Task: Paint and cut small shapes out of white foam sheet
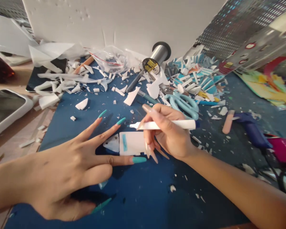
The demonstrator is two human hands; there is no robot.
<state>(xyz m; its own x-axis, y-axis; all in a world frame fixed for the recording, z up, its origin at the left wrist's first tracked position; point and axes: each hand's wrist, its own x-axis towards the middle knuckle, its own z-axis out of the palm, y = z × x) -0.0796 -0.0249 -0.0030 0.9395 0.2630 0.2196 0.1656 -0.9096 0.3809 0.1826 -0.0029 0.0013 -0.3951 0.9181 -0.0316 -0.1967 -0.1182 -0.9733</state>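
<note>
My left hand (78, 167) lies palm down with its fingers spread and long teal nails. Two of its fingers frame a small white piece shaped like an animal's head (112, 143), and one runs along the lower edge of a flat white block (131, 149). That block bears a short blue stripe near its left end. My right hand (168, 132) grips a white marker (173, 124) in a pen hold, its uncapped blue-stained tip pointing left above the block. The right fingers hide the block's right end.
White offcuts (82, 104) litter the blue mat (143, 197). Behind my right hand lie light-blue scissors (183, 103), a wire spool (157, 58) and a heap of blue-and-white scraps (200, 76). A dark-blue glue gun (255, 128) rests at right. A white-framed device (8, 109) sits at left.
</note>
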